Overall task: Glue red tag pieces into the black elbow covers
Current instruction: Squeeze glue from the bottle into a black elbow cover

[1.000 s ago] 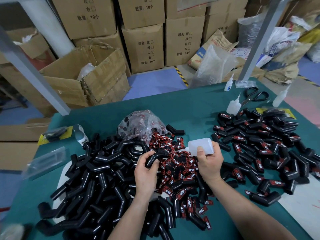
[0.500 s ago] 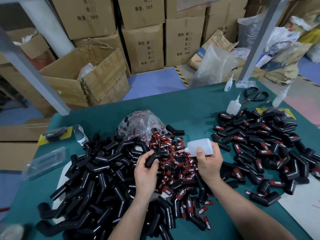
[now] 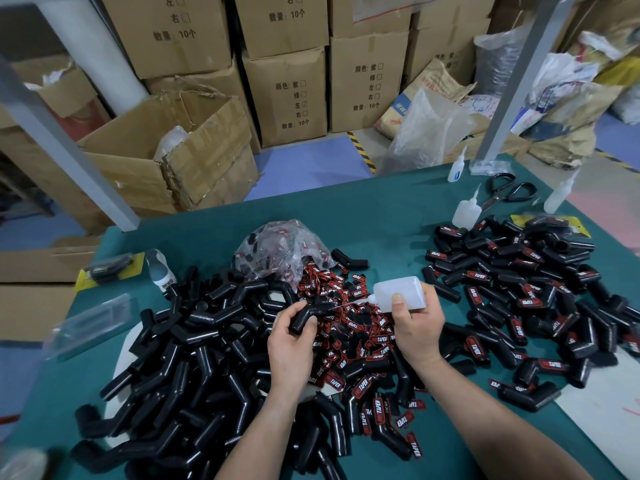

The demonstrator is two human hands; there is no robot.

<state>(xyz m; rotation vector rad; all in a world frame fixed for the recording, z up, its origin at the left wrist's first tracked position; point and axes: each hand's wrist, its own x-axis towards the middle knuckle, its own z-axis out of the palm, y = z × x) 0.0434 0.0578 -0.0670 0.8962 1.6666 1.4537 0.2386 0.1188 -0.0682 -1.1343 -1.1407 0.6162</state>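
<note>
Hands work over a green worktop (image 3: pixel 381 220). The left hand (image 3: pixel 291 344) curls fingers and thumb round one black elbow cover (image 3: pixel 306 317), lifted just above the middle of the worktop. The right hand (image 3: pixel 417 329) grips a translucent glue bottle (image 3: pixel 403 292) held sideways. Its thin nozzle reaches left to the cover's upper face, though whether the tip touches it cannot be told.

Directly under both hands lies a heap of red tag pieces (image 3: pixel 353 327), spilling from a clear plastic bag (image 3: pixel 280 251) behind it. Untagged covers (image 3: pixel 194 358) are heaped along the left side, and tagged covers (image 3: pixel 519 292) spread along the right side. Spare bottles (image 3: pixel 465 213) and scissors (image 3: pixel 509 194) sit near the far right corner.

The likeliest trouble is too hard a squeeze. Surplus glue would probably run off the cover and drip onto the loose tags below, sticking them together. The left thumb rests close to the nozzle, so a slip of the tip could put glue on skin. A bead laid outside the cover's recess would probably leave the tag crooked or smeared. With the covers all black and heaped close by, a glued one set down without its tag could be lost among the plain ones.
</note>
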